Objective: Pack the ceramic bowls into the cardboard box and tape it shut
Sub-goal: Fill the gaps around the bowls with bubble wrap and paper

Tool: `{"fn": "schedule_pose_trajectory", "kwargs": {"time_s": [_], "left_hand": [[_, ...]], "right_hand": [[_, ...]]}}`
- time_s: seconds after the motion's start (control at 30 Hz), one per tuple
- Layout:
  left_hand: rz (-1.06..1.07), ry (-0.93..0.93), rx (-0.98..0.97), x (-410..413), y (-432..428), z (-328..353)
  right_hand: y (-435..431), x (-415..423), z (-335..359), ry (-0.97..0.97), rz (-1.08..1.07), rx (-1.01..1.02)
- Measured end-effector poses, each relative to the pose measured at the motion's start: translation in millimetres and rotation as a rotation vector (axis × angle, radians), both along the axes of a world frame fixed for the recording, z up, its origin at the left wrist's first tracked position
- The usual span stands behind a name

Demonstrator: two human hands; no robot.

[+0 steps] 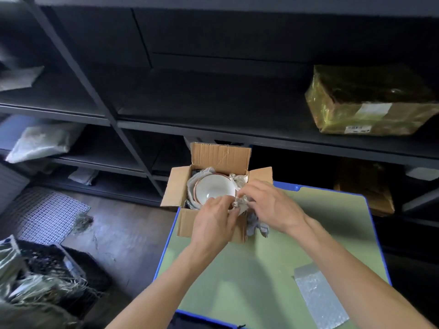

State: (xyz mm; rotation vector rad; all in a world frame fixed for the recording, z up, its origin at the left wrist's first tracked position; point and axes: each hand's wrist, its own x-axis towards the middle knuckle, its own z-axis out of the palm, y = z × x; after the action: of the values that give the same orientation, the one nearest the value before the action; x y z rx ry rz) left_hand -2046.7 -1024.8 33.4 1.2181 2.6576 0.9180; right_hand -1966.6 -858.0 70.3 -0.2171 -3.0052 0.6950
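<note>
A small cardboard box (187, 224) stands open at the far left corner of the green table, its flaps spread outward. Inside it lies a white ceramic bowl (213, 187) with a brown rim, nested on more bowls and wrapped around by pale packing paper (198, 174). My left hand (213, 222) rests over the box's near edge, fingers pinching crumpled paper (240, 203). My right hand (268, 205) grips the same crumpled paper from the right, at the box's near right corner. More of that paper (257, 225) hangs down outside the box.
The green table (261, 269) has a blue rim. A strip of bubble wrap (318, 298) lies at its right. Dark metal shelves (213, 124) stand behind, holding a taped parcel (370, 103). Crates with straw (42, 276) and a mesh mat (47, 214) sit on the floor at left.
</note>
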Motion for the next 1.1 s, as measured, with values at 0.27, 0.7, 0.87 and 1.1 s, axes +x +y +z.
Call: {"fn": "schedule_pose_trajectory", "kwargs": {"time_s": [0.27, 0.7, 0.87, 1.1], "left_hand": [[-0.018, 0.014, -0.04, -11, 4, -11], [-0.13, 0.027, -0.201, -18, 4, -5], [-0.129, -0.003, -0.197, -21, 3, -7], [-0.1, -0.04, -0.139, -23, 4, -11]], "right_hand": [[7, -15, -28, -0.023, 0.024, 0.12], [1, -21, -19, -0.147, 0.004, 0.17], [5, -12, -19, -0.092, 0.073, 0.168], [1, -21, -16, -0.097, 0.03, 0.202]]}}
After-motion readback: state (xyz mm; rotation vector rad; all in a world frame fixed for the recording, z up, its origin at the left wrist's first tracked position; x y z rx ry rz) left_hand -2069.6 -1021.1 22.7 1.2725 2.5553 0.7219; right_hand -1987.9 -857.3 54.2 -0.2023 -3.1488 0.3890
